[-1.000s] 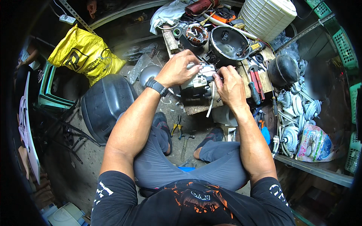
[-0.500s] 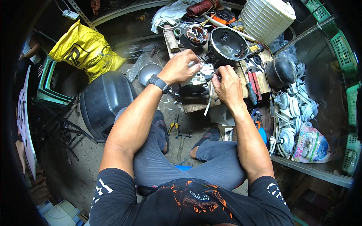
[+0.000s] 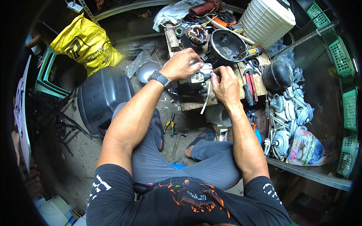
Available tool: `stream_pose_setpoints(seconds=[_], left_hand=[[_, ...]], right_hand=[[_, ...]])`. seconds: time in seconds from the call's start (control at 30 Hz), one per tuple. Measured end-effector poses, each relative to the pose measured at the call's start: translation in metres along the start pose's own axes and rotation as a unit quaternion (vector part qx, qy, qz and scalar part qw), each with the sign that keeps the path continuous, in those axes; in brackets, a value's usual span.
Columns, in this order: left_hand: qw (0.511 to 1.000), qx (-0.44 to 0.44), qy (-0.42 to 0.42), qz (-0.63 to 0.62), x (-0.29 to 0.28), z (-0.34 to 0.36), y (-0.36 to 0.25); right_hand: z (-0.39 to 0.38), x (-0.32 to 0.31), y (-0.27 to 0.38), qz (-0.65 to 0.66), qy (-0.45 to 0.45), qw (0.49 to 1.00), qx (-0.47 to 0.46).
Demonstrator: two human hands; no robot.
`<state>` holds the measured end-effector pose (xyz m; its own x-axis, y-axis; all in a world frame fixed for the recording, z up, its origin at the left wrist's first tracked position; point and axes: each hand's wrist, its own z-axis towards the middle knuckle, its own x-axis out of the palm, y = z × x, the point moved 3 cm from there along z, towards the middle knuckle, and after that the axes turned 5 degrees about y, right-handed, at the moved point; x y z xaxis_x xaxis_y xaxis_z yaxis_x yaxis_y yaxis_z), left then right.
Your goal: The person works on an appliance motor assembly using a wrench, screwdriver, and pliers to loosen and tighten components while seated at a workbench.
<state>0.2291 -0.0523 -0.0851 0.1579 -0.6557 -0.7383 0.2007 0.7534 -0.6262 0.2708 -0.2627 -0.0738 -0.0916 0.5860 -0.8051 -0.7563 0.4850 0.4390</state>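
Between my hands is a small white boxy part [image 3: 203, 72] with pale and dark sections, lying on top of a dark machine body [image 3: 190, 87] at the wooden bench's near edge. My left hand [image 3: 183, 64], a watch on its wrist, is closed with curled fingers at the part's left side. Thumb and forefinger of my right hand [image 3: 227, 83] pinch at its right end. The exact grip points are partly hidden by the fingers. A flat white cable [image 3: 206, 98] hangs down from beside the part over the bench edge.
Behind the hands are a round black housing [image 3: 226, 44] and a copper-wound stator [image 3: 198, 35]. Red-handled pliers [image 3: 250, 84] lie on the bench at right, near white motor-like parts [image 3: 292, 109]. A black case [image 3: 105, 98] stands left; pliers [image 3: 170, 125] and a hammer [image 3: 177, 144] lie on the floor.
The whole view has shifted slightly. Both hands stay at the white boxy part, with only small finger movements; the hanging cable's lower end sits a little farther left.
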Motion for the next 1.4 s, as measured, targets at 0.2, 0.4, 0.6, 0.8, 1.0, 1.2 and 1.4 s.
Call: stream_pose_setpoints(seconds=[0.2,0.4,0.6,0.8,1.0,1.2,1.4], left_hand=[[1.000,0.005,-0.004,0.007,0.003,0.002,-0.001],[1.000,-0.002,0.005,0.009,-0.001,-0.001,0.001],[1.000,0.002,0.003,0.007,-0.001,0.000,0.001],[1.000,0.009,0.006,-0.004,0.000,-0.002,0.003],[1.000,0.026,-0.003,-0.009,-0.002,-0.002,0.000],[1.000,0.028,0.010,-0.002,-0.004,-0.004,0.000],[0.999,0.045,-0.006,-0.004,-0.002,-0.005,0.000]], right_hand=[[0.000,0.002,-0.002,-0.018,0.007,1.000,-0.010],[0.000,0.000,0.002,-0.005,0.004,1.000,0.002],[0.000,0.007,-0.001,-0.010,-0.002,1.000,0.008],[0.000,0.000,-0.003,0.007,0.003,1.000,-0.019],[0.001,0.000,-0.003,-0.012,0.015,1.000,0.015],[0.002,0.001,0.000,-0.011,0.024,1.000,-0.018],[0.000,-0.005,0.004,-0.009,0.017,1.000,0.017]])
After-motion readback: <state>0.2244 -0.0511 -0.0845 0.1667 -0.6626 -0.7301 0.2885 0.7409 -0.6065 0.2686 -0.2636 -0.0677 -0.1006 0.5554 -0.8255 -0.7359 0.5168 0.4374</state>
